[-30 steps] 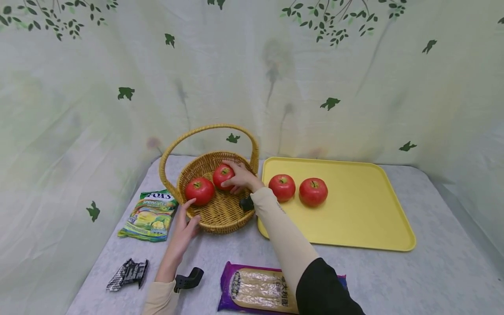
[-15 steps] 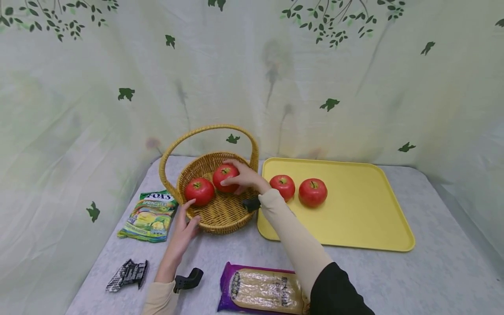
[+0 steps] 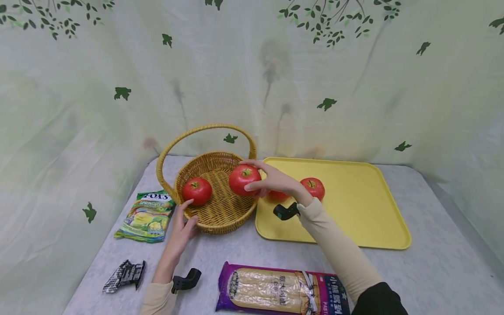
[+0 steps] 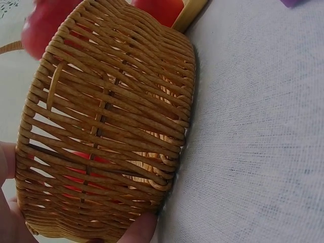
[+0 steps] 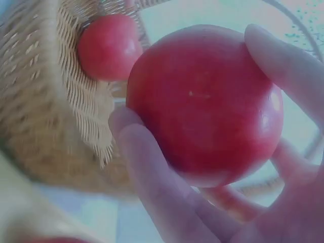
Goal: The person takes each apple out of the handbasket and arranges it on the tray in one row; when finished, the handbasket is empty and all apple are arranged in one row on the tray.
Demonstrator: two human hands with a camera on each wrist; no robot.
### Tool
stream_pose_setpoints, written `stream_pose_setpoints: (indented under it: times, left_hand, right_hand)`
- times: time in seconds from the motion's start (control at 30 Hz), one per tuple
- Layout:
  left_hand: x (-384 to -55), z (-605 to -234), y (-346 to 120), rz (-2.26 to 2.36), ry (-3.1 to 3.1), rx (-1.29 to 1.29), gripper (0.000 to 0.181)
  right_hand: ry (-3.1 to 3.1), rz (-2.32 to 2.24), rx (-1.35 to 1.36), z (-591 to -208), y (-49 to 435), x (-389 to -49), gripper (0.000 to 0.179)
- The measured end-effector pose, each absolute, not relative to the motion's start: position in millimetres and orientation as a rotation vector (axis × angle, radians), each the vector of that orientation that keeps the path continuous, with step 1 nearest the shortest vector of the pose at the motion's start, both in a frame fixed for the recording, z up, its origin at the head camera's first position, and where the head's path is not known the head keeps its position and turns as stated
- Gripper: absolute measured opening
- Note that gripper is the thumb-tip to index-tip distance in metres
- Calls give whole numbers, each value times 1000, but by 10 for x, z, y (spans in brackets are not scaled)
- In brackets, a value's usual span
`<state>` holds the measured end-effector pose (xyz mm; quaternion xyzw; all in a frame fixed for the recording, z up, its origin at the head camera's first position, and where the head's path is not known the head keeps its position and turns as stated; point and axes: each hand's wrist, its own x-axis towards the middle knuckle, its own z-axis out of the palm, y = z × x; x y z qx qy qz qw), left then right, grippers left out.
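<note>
My right hand grips a red apple, thumb in front and fingers behind it, over the right rim of the wicker basket. In the right wrist view the held apple is raised above the basket's edge. A second apple lies inside the basket at its left. My left hand holds the basket at its front left, fingers at the rim and thumb low on the woven side. Two more apples sit on the yellow tray; one shows well, the other is mostly behind my right hand.
Left of the basket lies a green candy bag. A small black-and-silver packet is nearer the front left. A purple pasta pack lies at the front, beside my right forearm. The basket's tall handle arches over its back.
My right hand has lifted the apple from the basket's floor and carried it right to the rim. The left hand and the basket stay in place.
</note>
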<state>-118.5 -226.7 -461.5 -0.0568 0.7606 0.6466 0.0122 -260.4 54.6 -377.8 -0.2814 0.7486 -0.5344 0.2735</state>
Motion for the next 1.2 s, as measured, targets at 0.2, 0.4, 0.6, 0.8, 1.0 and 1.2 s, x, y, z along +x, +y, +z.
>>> stream_pose_setpoints:
  times: [0.2, 0.4, 0.6, 0.8, 1.0, 1.2]
  left_hand:
    - [-1181, -4624, -2271, 2032, 2357, -172, 51]
    - [-1174, -4614, -2277, 2034, 2332, -188, 51]
    - [-1183, -4609, -2283, 2021, 2335, -187, 52]
    - [-1190, -4620, -2279, 2032, 2326, -179, 52]
    - [-1193, -4615, -2270, 2038, 2332, -175, 52]
    - [-1185, -4609, -2257, 2043, 2328, -184, 51]
  right_hand:
    - [2131, -1469, -683, -3765, 1113, -2487, 68]
    - [2226, -1551, -544, -3777, 1765, -2395, 68]
    - [2337, -1591, -378, -3880, 2365, -2316, 71]
    - [2411, -1572, -259, -4053, 2749, -2203, 75]
    - [2442, -1547, -202, -4230, 2939, -2149, 77]
    - [2431, -1517, -195, -4378, 2983, -2167, 78]
